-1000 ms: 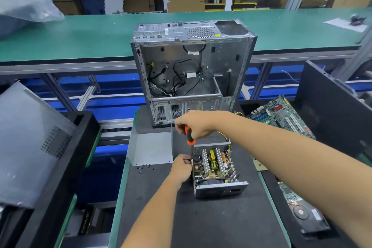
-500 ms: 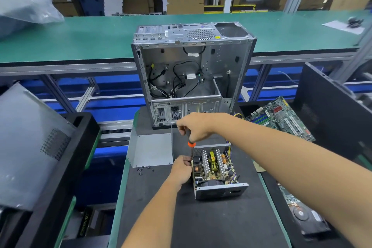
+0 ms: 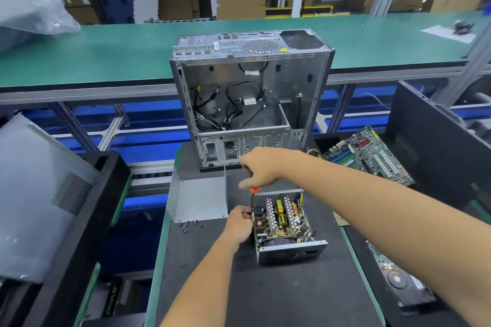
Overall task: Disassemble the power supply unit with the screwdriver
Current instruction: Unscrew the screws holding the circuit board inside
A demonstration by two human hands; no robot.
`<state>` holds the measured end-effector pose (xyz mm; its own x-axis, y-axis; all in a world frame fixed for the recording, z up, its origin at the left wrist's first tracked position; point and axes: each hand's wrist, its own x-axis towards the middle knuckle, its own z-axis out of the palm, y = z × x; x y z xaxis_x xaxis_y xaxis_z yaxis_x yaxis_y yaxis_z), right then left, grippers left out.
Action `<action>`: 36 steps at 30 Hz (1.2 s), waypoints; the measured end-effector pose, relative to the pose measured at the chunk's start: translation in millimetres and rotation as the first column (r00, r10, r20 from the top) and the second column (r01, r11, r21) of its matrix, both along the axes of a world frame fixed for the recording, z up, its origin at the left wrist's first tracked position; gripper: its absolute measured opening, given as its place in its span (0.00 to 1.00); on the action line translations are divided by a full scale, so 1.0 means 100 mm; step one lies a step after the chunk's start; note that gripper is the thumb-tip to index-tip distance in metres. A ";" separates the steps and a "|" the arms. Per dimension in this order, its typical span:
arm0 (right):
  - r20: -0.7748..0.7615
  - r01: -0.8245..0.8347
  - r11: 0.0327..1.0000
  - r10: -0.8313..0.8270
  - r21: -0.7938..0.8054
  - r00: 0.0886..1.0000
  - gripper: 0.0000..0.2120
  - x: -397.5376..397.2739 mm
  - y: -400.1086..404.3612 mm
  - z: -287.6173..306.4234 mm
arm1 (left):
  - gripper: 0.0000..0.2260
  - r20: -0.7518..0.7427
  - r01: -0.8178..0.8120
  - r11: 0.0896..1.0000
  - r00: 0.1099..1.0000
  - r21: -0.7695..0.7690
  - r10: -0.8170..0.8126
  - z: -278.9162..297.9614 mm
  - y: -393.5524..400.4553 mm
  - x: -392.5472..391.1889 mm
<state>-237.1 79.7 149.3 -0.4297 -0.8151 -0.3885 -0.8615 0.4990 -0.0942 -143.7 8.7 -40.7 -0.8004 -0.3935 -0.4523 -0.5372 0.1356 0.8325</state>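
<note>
Opened power supply unit point(image 3: 285, 225) lying on the dark mat point(image 3: 265, 287) of the work table, cover off, heat sinks, coils and yellow components exposed, front plate facing the camera. Left hand point(image 3: 239, 224) pressed against the unit's left wall, fingers point(image 3: 245, 211) curled at the upper left corner, seemingly pinching the edge there (the exact contact too small to make out). Right hand point(image 3: 261, 167) held above the far end of the unit, fingers curled down around the screwdriver point(image 3: 254, 190), of which only an orange bit of the handle shows below the fist; tip hidden, probably pointing down at the back left corner of the unit. Loose metal cover point(image 3: 199, 200) lying just left of the unit, beside the left hand, one side bent upright. A few small dark screws point(image 3: 190, 224) scattered on the mat at the cover's near edge. Empty computer case point(image 3: 249, 98) standing upright behind the unit at the far end of the mat, side open, black cables hanging inside. Green motherboard point(image 3: 372, 159) propped to the right, beyond the right forearm. Grey side panel point(image 3: 39, 194) leaning in a black bin on the left. Green conveyor belt point(image 3: 106, 53) running across behind the case
</note>
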 end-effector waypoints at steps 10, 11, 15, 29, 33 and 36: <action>0.179 -0.034 0.997 0.047 -0.076 0.983 0.09 0.04 0.00 0.01 | 0.13 0.010 -0.001 1.000 1.000 -0.005 0.001 -0.01 0.00 -0.01; 0.126 -0.016 0.998 0.025 -0.066 0.992 0.08 0.05 -0.01 0.00 | 0.13 0.009 -0.004 1.000 1.000 -0.002 0.004 -0.01 0.01 -0.01; -0.191 -0.083 0.988 0.107 0.127 0.976 0.14 0.05 -0.03 -0.03 | 0.12 0.008 -0.011 1.000 1.000 0.001 0.011 -0.03 0.00 -0.01; -0.074 -0.065 0.997 0.068 0.034 0.995 0.10 0.01 0.01 -0.04 | 0.13 0.009 -0.025 1.000 1.000 -0.004 0.025 -0.06 0.02 -0.03; 0.160 -0.030 0.997 0.042 -0.074 0.986 0.13 0.01 0.06 0.02 | 0.12 0.004 -0.024 1.000 1.000 -0.015 0.024 -0.05 0.02 -0.02; 0.141 -0.014 0.996 0.026 -0.087 0.990 0.11 0.03 0.06 0.02 | 0.12 0.005 -0.020 1.000 1.000 -0.014 0.020 -0.05 0.01 -0.02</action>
<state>-234.3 85.7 151.5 -0.3586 -0.8558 -0.3728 -0.8462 0.4666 -0.2574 -145.8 10.2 -45.4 -0.7896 -0.4161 -0.4510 -0.5445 0.1362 0.8276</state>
